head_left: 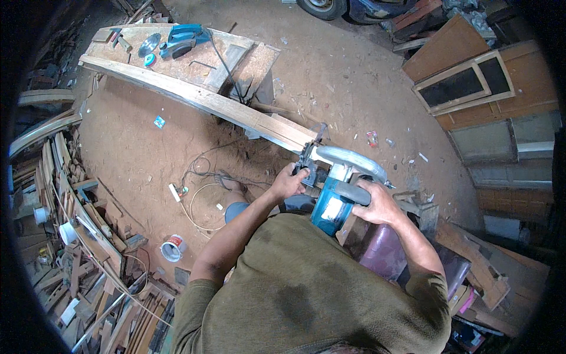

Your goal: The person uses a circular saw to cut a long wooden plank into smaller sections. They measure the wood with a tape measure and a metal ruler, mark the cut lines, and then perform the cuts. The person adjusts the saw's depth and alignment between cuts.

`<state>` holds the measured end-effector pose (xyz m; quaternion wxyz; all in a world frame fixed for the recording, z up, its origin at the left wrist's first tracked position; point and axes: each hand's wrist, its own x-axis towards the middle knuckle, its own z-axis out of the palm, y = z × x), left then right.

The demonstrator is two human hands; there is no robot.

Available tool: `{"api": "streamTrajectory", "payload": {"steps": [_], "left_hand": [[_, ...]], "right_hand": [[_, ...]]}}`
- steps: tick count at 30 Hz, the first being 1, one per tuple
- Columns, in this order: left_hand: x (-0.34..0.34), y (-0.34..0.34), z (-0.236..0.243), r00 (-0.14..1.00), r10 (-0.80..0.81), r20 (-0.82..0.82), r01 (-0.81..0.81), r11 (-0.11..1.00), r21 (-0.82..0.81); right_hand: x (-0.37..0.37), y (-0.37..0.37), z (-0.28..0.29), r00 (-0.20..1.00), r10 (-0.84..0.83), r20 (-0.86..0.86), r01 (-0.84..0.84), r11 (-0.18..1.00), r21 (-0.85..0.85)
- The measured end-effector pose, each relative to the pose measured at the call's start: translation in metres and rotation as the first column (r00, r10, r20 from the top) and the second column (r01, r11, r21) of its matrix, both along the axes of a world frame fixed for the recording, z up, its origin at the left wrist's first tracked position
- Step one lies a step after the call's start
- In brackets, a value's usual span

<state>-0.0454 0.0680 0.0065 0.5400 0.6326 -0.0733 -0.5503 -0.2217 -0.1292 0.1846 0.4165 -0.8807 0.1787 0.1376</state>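
A teal circular saw (331, 207) with a silver guard is held up in front of me at the near end of a long wooden plank (194, 95). Its rear handle is in the grip of my right hand (378, 203). The fingers of my left hand (288, 182) close on a dark part at the saw's base plate, on the left side. The base lies by the plank's end; whether the two touch I cannot tell. From there the plank runs up to the far left, along the edge of a wooden workbench (266, 59).
On the bench lie a blue electric planer (186, 34), a round saw blade (150, 44) and a teal tape measure (150, 59). Cables (206, 172) and a white bucket (172, 249) are on the floor. Scrap wood (109, 236) fills the left; framed panels (466, 88) lean at right.
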Motion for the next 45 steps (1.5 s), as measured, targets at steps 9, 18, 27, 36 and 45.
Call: {"api": "streamTrajectory", "payload": {"steps": [9,18,27,36,45], "left_hand": [[0.008,0.005,0.002,1.0,-0.018,0.021,0.018,1.0,0.009],[0.014,0.01,0.011,1.0,-0.026,0.011,0.025,0.999,0.021],[0.024,0.016,0.014,1.0,-0.027,0.0,0.027,0.998,0.051],[0.031,0.019,0.013,0.999,-0.034,-0.01,0.034,0.999,0.024],[0.048,0.026,0.003,1.0,-0.014,0.022,0.014,1.0,0.001]], "right_hand": [[0.011,0.008,-0.001,0.994,-0.058,-0.089,0.056,0.998,-0.029],[0.017,0.013,0.0,0.996,-0.052,-0.073,0.05,0.998,-0.034],[0.032,0.019,0.007,0.985,-0.065,-0.157,0.065,0.998,-0.002],[0.035,0.019,0.002,0.993,-0.046,-0.106,0.044,0.999,-0.022],[0.058,0.026,0.006,0.989,-0.076,-0.128,0.079,0.997,0.013]]}}
